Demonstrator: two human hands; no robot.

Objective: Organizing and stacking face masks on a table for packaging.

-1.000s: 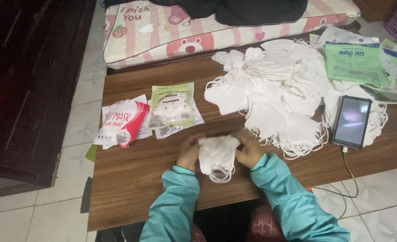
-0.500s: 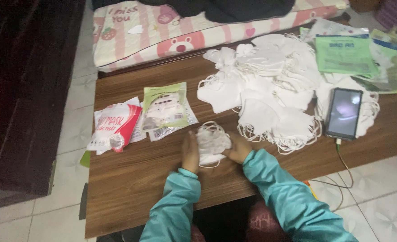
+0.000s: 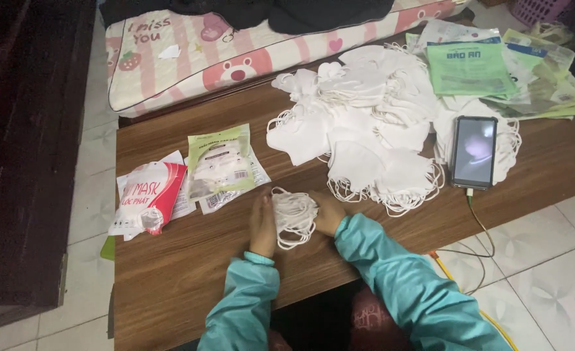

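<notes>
My left hand (image 3: 262,225) and my right hand (image 3: 327,212) press from both sides on a small stack of white face masks (image 3: 293,216) with loose ear loops, resting on the brown wooden table (image 3: 170,273). Both arms wear teal sleeves. A big heap of loose white masks (image 3: 365,130) lies just beyond my right hand. To the left of my left hand lie packaged masks: a green and clear pack (image 3: 219,160) and a red and white pack (image 3: 148,198).
A phone (image 3: 473,151) with a lit screen rests on masks at right, its cable running off the table edge. Green and clear empty bags (image 3: 476,68) pile at far right. A pink striped cushion (image 3: 235,45) lies behind the table. Tiled floor surrounds it.
The mask stack between my hands has been squeezed narrower, and my hands have closed in on its sides. The view has shifted slightly left.
</notes>
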